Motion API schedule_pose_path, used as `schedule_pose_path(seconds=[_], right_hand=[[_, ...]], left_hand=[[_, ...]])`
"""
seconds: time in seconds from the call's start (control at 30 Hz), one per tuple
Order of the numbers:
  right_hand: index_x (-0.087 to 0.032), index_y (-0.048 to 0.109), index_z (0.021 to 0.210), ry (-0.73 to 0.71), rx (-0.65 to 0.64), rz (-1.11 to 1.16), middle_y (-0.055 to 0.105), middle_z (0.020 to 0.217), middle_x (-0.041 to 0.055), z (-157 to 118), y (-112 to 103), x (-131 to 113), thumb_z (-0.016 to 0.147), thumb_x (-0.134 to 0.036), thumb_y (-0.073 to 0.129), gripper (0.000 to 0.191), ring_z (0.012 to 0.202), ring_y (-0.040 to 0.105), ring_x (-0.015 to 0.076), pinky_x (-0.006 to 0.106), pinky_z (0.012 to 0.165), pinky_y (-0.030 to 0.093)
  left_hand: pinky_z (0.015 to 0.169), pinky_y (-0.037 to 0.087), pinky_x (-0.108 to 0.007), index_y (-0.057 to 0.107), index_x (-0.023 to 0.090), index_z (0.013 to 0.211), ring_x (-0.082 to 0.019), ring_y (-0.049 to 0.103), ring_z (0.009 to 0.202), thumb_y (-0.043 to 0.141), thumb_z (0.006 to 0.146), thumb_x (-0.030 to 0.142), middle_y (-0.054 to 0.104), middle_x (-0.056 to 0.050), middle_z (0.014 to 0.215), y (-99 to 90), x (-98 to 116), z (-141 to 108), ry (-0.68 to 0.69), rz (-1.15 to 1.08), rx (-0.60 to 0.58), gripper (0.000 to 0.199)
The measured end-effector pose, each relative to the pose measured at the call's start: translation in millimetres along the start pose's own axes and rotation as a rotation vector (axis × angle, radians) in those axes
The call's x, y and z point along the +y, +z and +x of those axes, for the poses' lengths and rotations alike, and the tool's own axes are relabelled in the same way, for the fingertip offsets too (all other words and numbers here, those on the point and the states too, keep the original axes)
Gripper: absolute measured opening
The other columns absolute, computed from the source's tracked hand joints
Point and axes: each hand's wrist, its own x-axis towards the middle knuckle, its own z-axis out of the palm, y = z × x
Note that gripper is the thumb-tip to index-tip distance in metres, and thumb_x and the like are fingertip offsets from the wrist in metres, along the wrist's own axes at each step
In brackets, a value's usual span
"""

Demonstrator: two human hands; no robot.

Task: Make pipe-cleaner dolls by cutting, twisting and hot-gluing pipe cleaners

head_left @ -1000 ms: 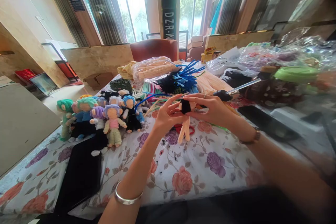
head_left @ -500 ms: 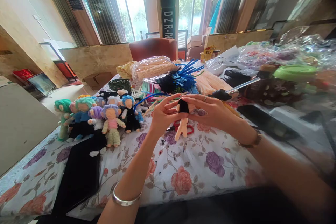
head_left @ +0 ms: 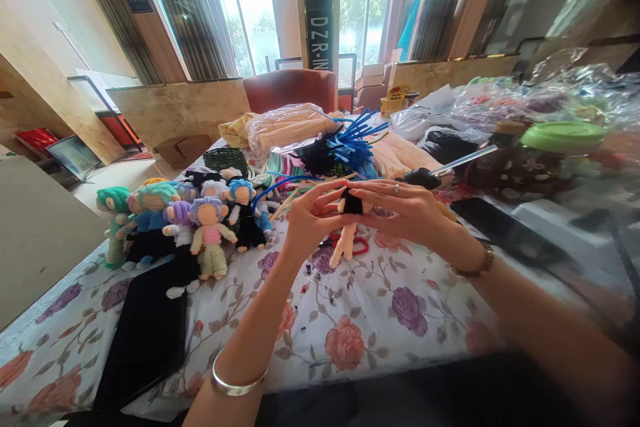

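Observation:
Between my two hands is a small doll with black hair (head_left: 353,203) and peach legs that hang below my fingers. My left hand (head_left: 313,217) pinches its head from the left, thumb low and fingers across the top. From the right, my right hand (head_left: 405,210) closes on the same head, its fingers meeting those of the left. Much of the doll's head and body is hidden behind my fingers. Red-handled scissors (head_left: 361,245) lie on the flowered tablecloth (head_left: 370,310) behind the doll's legs. Small black scraps are scattered on the cloth nearby.
Several finished dolls (head_left: 210,233) stand at the left, behind a black tablet-like slab (head_left: 145,333). Blue pipe cleaners (head_left: 357,137) and wrapped peach bundles (head_left: 293,127) lie at the back. A glue gun (head_left: 425,177), a dark phone-like object (head_left: 493,223) and plastic bags (head_left: 545,97) are at the right.
My right hand's fingers have shifted slightly over the doll's head, and the black hair is turned a little more toward me. The view has tilted slightly.

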Motion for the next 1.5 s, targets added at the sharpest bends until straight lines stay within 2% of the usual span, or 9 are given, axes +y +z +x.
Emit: schedule_pose_path(seconds=[0.23, 0.6, 0.77, 0.9, 1.07, 1.23, 1.33, 1.5], right_hand=[[-0.026, 0.055, 0.127, 0.108, -0.024, 0.024, 0.066, 0.119, 0.0060, -1.8, 6.0, -0.5, 0.082, -0.025, 0.065, 0.046, 0.106, 0.064, 0.0184, 0.035, 0.092, 0.055], [-0.027, 0.067, 0.110, 0.158, -0.011, 0.132, 0.070, 0.110, 0.0042, -1.9, 11.7, 2.8, 0.082, -0.025, 0.065, 0.029, 0.100, 0.065, 0.0191, 0.038, 0.086, 0.057], [-0.026, 0.061, 0.122, 0.216, 0.037, 0.115, 0.069, 0.113, 0.0060, -1.9, 13.6, -0.1, 0.081, -0.028, 0.066, 0.042, 0.100, 0.065, 0.0192, 0.035, 0.086, 0.056], [-0.025, 0.057, 0.127, 0.283, 0.052, 0.084, 0.068, 0.114, 0.0069, -2.0, 12.6, -2.0, 0.080, -0.031, 0.068, 0.049, 0.099, 0.065, 0.0200, 0.034, 0.087, 0.055], [-0.026, 0.064, 0.116, 0.190, 0.031, 0.137, 0.065, 0.119, 0.0076, -1.1, 6.1, -2.9, 0.083, -0.025, 0.063, 0.033, 0.107, 0.063, 0.0207, 0.039, 0.091, 0.054], [-0.027, 0.066, 0.112, 0.137, 0.022, 0.128, 0.066, 0.117, 0.0067, 1.1, -1.8, -8.6, 0.085, -0.019, 0.060, 0.028, 0.109, 0.062, 0.0206, 0.040, 0.093, 0.054], [-0.027, 0.063, 0.116, 0.168, 0.008, 0.098, 0.065, 0.119, 0.0069, 1.5, -1.8, -11.0, 0.086, -0.019, 0.059, 0.032, 0.111, 0.061, 0.0210, 0.040, 0.095, 0.053], [-0.026, 0.047, 0.133, 0.133, 0.081, 0.099, 0.065, 0.118, 0.0082, -3.4, 6.6, -5.7, 0.085, -0.022, 0.061, 0.051, 0.108, 0.062, 0.0208, 0.039, 0.092, 0.054]], left_hand=[[0.073, 0.059, -0.033, 0.066, 0.022, 0.108, -0.025, 0.069, 0.089, 0.084, 0.051, 0.029, 0.072, -0.006, 0.103, -0.7, -0.6, 0.8, 0.015, 0.024, 0.031, 0.061], [0.070, 0.057, -0.032, 0.068, 0.021, 0.101, -0.024, 0.070, 0.083, 0.086, 0.043, 0.028, 0.072, -0.007, 0.101, -0.4, -0.4, 2.7, -0.041, 0.002, 0.089, 0.061], [0.068, 0.057, -0.032, 0.067, 0.021, 0.102, -0.022, 0.070, 0.079, 0.086, 0.046, 0.025, 0.073, -0.006, 0.100, 0.8, 3.4, 2.5, -0.019, 0.009, 0.102, 0.059], [0.072, 0.057, -0.030, 0.066, 0.023, 0.106, -0.023, 0.069, 0.089, 0.084, 0.050, 0.022, 0.071, -0.006, 0.107, -1.4, 2.7, 2.6, 0.010, 0.007, 0.060, 0.059], [0.079, 0.056, -0.032, 0.066, 0.025, 0.105, -0.023, 0.067, 0.095, 0.084, 0.051, 0.020, 0.069, -0.005, 0.114, -2.1, 2.7, 1.8, 0.056, 0.009, 0.006, 0.058], [0.085, 0.055, -0.034, 0.068, 0.024, 0.100, -0.023, 0.066, 0.098, 0.085, 0.048, 0.019, 0.070, -0.005, 0.109, -0.1, 4.8, 1.0, 0.092, 0.045, 0.009, 0.055], [0.083, 0.055, -0.035, 0.068, 0.024, 0.101, -0.024, 0.065, 0.102, 0.085, 0.049, 0.021, 0.070, -0.004, 0.109, 0.0, 4.0, 1.1, 0.111, 0.058, 0.007, 0.055], [0.080, 0.056, -0.033, 0.069, 0.024, 0.099, -0.023, 0.065, 0.100, 0.082, 0.054, 0.023, 0.070, -0.004, 0.107, 0.5, 2.8, 0.8, 0.139, 0.046, 0.021, 0.046]])
